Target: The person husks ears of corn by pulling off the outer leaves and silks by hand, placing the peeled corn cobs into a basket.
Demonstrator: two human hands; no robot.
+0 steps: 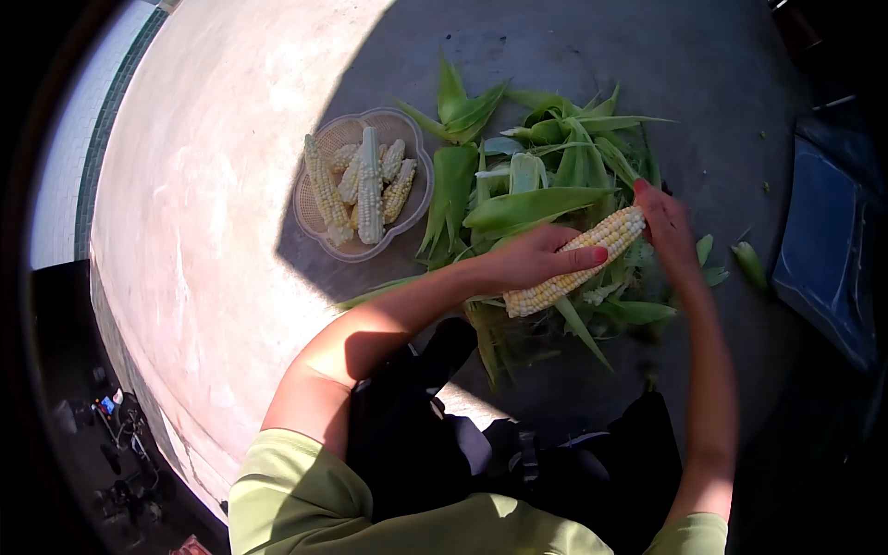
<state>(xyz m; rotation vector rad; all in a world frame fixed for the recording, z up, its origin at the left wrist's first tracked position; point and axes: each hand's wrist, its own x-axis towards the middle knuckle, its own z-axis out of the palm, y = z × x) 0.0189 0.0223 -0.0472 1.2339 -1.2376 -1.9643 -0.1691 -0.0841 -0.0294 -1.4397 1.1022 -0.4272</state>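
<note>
A mostly bare ear of corn [587, 262] with white and yellow kernels slants up to the right over a heap of green husks [546, 203]. My left hand [529, 259] is closed round its lower half, thumb lying along the kernels. At the upper end, my right hand [664, 222] is closed with its fingers bent against the tip of the ear. A green leaf meets those fingers, and I cannot tell whether it is still joined to the ear. The palm side of the right hand is hidden.
A scalloped plastic basket [305, 217] with several husked ears stands left of the heap on the concrete floor [213, 166]. To the right lie a small green husk piece [749, 266] and a dark blue sheet-like object [823, 240]. My knees are below the heap.
</note>
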